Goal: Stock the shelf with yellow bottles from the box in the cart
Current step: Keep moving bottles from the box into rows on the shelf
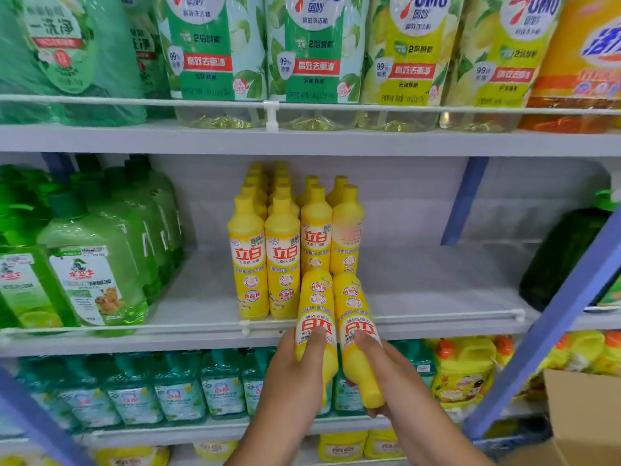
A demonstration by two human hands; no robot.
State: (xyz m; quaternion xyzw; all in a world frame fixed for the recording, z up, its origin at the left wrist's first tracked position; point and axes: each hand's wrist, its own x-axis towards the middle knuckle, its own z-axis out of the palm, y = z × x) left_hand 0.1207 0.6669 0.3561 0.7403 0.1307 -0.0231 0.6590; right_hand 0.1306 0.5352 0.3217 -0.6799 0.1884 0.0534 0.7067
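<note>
Nearest the camera, the left hand (295, 371) grips one yellow bottle (316, 317) and the right hand (386, 375) grips a second yellow bottle (356, 331), fingers curled round each, caps toward the person and bases tipped over the rail (437, 318) onto the middle shelf (437, 280). Just behind stand rows of upright yellow bottles (265, 264). Cardboard box (584, 408) at lower right.
</note>
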